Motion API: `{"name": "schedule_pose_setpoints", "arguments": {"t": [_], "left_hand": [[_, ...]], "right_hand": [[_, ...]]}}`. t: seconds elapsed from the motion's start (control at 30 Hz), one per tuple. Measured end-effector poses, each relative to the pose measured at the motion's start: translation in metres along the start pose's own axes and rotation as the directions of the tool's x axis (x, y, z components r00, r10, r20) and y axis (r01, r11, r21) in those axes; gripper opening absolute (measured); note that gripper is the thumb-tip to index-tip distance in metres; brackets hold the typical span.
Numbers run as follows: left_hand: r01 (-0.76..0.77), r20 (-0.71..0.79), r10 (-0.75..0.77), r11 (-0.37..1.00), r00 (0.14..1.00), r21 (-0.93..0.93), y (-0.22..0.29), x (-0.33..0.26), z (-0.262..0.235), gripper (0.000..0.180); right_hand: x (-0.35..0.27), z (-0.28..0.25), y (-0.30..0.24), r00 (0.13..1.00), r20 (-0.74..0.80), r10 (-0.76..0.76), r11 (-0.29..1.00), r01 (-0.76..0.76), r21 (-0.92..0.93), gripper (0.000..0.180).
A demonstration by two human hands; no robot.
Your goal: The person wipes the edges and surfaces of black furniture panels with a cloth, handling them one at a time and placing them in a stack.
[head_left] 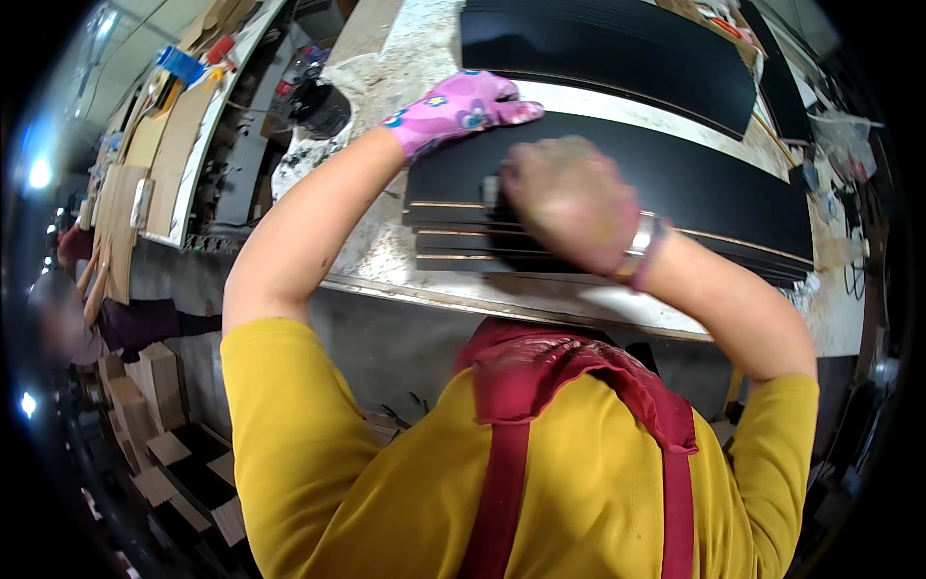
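A stack of flat black boards (704,188) lies on the worktable in front of me. My left hand (468,108), in a pink flowered glove, is at the far left edge of the top board, thumb along the edge and fingers curled over it. My right hand (574,198), in a stained glove and smeared by motion, is closed over the top board near its front edge. Beside its fingers shows the end of a small greyish block (490,190), the rest covered by the hand. Bare wood-coloured lines run along the boards' near edges.
A second stack of black boards (598,53) lies farther back. A dark paint-stained tub (319,108) stands at the table's left. Plastic bags (844,145) lie at the right. Another person (87,309) works at a bench on the left; cut wooden blocks (154,386) are piled below.
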State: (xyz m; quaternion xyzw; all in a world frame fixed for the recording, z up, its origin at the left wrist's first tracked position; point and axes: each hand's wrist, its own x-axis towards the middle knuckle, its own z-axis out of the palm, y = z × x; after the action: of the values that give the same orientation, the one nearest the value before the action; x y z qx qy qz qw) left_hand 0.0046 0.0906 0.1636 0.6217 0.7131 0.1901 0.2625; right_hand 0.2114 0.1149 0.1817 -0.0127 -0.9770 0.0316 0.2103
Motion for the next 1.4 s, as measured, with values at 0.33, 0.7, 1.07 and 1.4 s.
{"name": "schedule_pose_setpoints", "arguments": {"t": [0.33,0.7,1.07,1.4], "left_hand": [[-0.023,-0.007,0.023,1.000,1.000,0.011,0.000,-0.009,-0.004,0.060],[0.089,-0.058,-0.082,0.988,0.995,0.128,0.015,-0.001,0.005,0.042],[0.174,0.071,-0.159,0.911,0.985,-0.373,-0.032,0.028,-0.005,0.047],[0.389,-0.149,-0.598,0.670,0.788,-0.633,-0.114,0.126,-0.029,0.094]], "right_hand": [[0.003,-0.002,-0.013,0.993,-0.013,-0.121,0.985,0.119,-0.122,0.017],[-0.239,-0.146,0.136,0.833,0.199,0.516,0.754,-0.331,-0.568,0.052],[-0.360,-0.199,0.308,0.248,-0.199,0.948,0.278,-0.950,0.141,0.042],[-0.211,-0.043,0.479,0.609,0.213,0.764,0.555,-0.789,0.264,0.028]]}}
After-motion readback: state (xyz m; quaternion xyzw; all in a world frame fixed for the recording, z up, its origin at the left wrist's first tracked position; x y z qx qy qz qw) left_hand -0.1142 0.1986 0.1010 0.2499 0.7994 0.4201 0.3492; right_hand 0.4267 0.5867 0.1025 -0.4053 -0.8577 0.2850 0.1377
